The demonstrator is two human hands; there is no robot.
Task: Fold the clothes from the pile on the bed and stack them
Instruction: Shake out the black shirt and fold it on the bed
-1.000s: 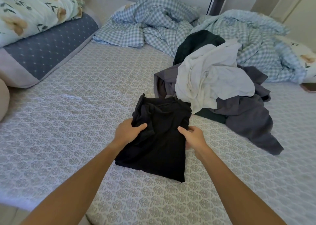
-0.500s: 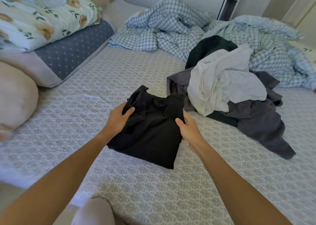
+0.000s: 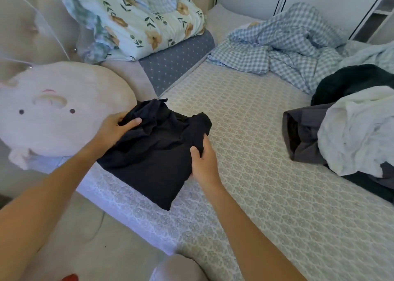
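A folded black garment (image 3: 153, 159) is held low over the near-left corner of the bed (image 3: 245, 131), its far end bunched. My left hand (image 3: 114, 129) grips its left edge, thumb on top. My right hand (image 3: 204, 161) pinches its right edge with curled fingers. The pile of unfolded clothes (image 3: 351, 129) lies at the right: a white garment on top, a dark grey one under it, a dark green one behind.
A round plush pillow (image 3: 57, 114) with a face sits just left of the garment. Behind it lie a floral pillow (image 3: 138, 22) and a dotted blue bolster (image 3: 177, 61). A crumpled checked blanket (image 3: 283, 43) fills the far side. The bed edge and floor are below.
Both hands carried the black garment to the left, away from the pile and towards the plush pillow at the bed's corner. The view swung left with it.
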